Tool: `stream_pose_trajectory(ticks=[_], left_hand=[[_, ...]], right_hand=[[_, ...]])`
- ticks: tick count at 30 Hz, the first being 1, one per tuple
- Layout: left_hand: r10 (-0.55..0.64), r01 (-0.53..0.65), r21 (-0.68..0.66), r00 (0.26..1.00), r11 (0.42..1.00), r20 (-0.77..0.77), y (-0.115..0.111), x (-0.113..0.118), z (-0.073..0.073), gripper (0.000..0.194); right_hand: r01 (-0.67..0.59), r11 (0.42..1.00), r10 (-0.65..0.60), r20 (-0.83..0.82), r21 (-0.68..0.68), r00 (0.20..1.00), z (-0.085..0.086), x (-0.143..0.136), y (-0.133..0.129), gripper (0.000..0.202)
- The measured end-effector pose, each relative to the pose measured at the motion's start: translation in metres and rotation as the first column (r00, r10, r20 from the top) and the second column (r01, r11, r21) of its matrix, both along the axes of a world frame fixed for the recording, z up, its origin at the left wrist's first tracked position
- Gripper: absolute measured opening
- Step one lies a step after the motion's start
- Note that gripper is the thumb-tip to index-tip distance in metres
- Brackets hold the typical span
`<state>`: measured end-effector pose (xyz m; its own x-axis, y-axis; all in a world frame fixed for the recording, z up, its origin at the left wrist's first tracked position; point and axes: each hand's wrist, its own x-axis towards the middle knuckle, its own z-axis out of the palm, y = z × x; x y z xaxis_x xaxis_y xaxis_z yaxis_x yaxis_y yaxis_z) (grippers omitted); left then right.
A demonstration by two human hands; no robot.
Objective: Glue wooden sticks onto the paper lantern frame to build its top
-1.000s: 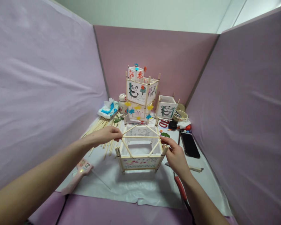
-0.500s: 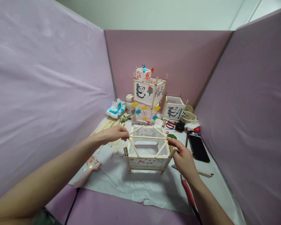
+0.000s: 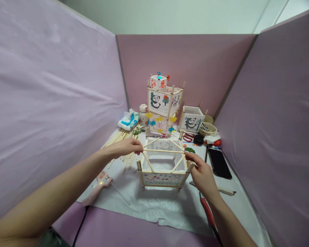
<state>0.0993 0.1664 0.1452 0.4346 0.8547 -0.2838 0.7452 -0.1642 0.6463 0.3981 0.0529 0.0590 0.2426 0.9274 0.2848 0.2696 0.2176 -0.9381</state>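
A square lantern frame of wooden sticks with painted paper panels (image 3: 166, 178) stands in front of me, short diagonal sticks bracing its top corners. Across its open top lies a thin wooden stick (image 3: 163, 151), running from side to side. My left hand (image 3: 131, 146) pinches the left end of this stick with closed fingers. At the other end, my right hand (image 3: 202, 171) has its fingertips closed on the stick beside the frame's right side; some of its fingers are hidden behind the corner post.
Loose sticks (image 3: 115, 139) and a pink glue gun (image 3: 99, 187) lie left. Behind rises a tiered paper lantern (image 3: 159, 102), with another panda box (image 3: 192, 120) beside it. On the right are a phone (image 3: 219, 163), a red-handled tool (image 3: 207, 209) and red scissors (image 3: 188, 137).
The whole view has shifted very slightly. Both hands keep the same hold on the stick over the frame.
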Motion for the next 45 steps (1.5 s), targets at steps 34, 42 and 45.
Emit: stream_pose_trajectory(ticks=[34, 42, 45], left_hand=[[-0.145, 0.426, 0.853, 0.905, 0.301, -0.4, -0.012, -0.011, -0.062, 0.027], [-0.129, 0.433, 0.886, 0.9, 0.163, -0.416, -0.01, -0.011, -0.065, 0.024], [-0.119, 0.423, 0.898, 0.904, 0.119, -0.41, -0.009, -0.011, -0.063, 0.023]], right_hand=[[-0.001, 1.0, 0.001, 0.01, 0.023, 1.0, -0.001, 0.001, -0.002, 0.036], [-0.011, 1.0, 0.01, 0.016, 0.025, 1.0, -0.001, 0.0, -0.002, 0.036], [-0.021, 1.0, 0.021, 0.015, 0.017, 1.0, 0.0, 0.001, -0.002, 0.036]])
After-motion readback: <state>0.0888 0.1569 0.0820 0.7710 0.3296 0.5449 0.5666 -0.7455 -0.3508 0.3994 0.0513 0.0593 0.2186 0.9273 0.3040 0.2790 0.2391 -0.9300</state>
